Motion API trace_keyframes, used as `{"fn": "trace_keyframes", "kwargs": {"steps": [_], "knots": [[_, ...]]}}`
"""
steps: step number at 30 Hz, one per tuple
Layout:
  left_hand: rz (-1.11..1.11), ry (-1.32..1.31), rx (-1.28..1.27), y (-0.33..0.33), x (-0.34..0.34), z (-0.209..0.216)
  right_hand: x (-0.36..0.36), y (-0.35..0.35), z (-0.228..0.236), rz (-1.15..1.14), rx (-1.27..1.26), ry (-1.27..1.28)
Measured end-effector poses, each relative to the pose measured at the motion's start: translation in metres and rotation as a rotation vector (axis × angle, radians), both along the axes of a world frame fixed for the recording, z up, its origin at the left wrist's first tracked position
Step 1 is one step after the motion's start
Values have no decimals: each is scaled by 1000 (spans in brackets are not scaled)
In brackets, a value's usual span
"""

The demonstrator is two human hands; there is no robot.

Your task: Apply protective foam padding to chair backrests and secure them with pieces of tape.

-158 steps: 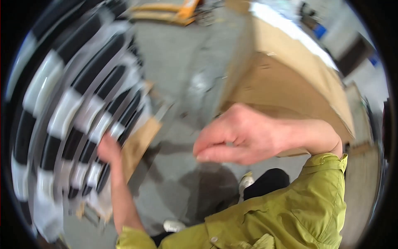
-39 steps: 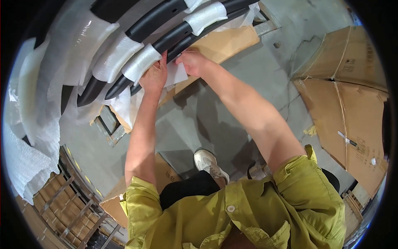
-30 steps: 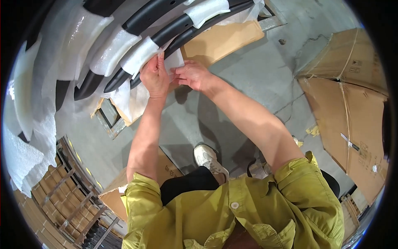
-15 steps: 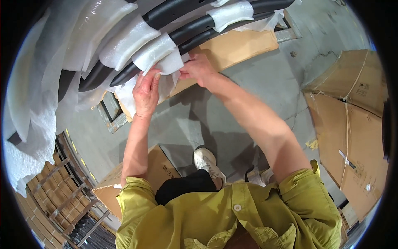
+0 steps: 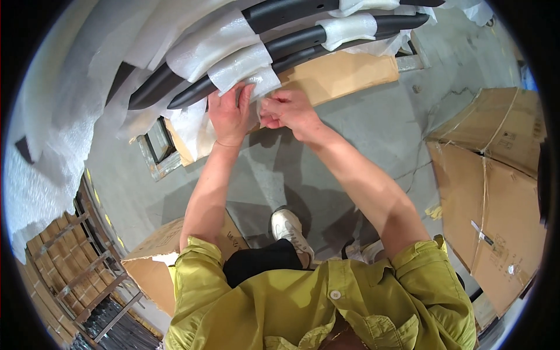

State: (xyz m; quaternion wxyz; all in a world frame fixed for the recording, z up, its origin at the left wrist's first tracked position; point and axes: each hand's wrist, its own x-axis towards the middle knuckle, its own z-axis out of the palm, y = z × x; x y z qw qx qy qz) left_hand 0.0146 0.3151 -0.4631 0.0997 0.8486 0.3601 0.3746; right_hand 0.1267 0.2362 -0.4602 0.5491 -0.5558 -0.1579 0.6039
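Dark curved bars lie stacked across the upper view, wrapped at intervals in white foam sleeves. Against a foam wrap on the lowest bar, my left hand is closed, its fingertips and thumb pressing the wrap's lower edge. Just right of it, my right hand pinches a thin translucent strip, slightly apart from the foam. Part of that strip is hidden behind the fingers.
A tan cardboard-covered support sits under the bars, on a metal frame. Large strapped cartons stand at right. An open carton is by my left leg. Foam sheets hang at far left, above a rack of stacked cartons.
My right hand has drawn back from the foam toward me, pinching the strip. My left hand has shifted along the wrap. The bars appear further right and lower as the view has moved.
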Motion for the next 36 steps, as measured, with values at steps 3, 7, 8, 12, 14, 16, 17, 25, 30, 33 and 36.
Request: {"fn": "trace_keyframes", "kwargs": {"steps": [3, 7, 8, 12, 14, 16, 17, 25, 30, 33, 36], "knots": [[30, -26, 230, 6, 1, -1, 4, -6, -5, 90, -114, 88], [-6, 241, 57, 11, -3, 4, 3, -7, -4, 72, -99, 5], [25, 323, 4, 12, -2, 5, 2, -8, -3, 80, -95, -20], [57, 389, -29, 13, 2, 10, -3, -11, 3, 123, -91, -35], [55, 419, 42, 13, 1, 11, -5, -10, 12, 140, -112, -84], [47, 398, 67, 12, 1, 6, -4, -8, 12, 139, -96, -84], [36, 384, 95, 12, 0, 4, -3, -6, 11, 135, -77, -76], [-134, 275, 42, 14, -11, 8, 4, 19, 33, 76, -3, -30], [-258, 206, 19, 16, -18, 15, 7, 9, 31, 142, -27, -81], [-171, 230, -199, 15, -11, 14, 6, -1, 21, 127, -12, -74], [-72, 127, -113, 17, -9, 5, 1, -4, 14, 108, -19, -84]]}}
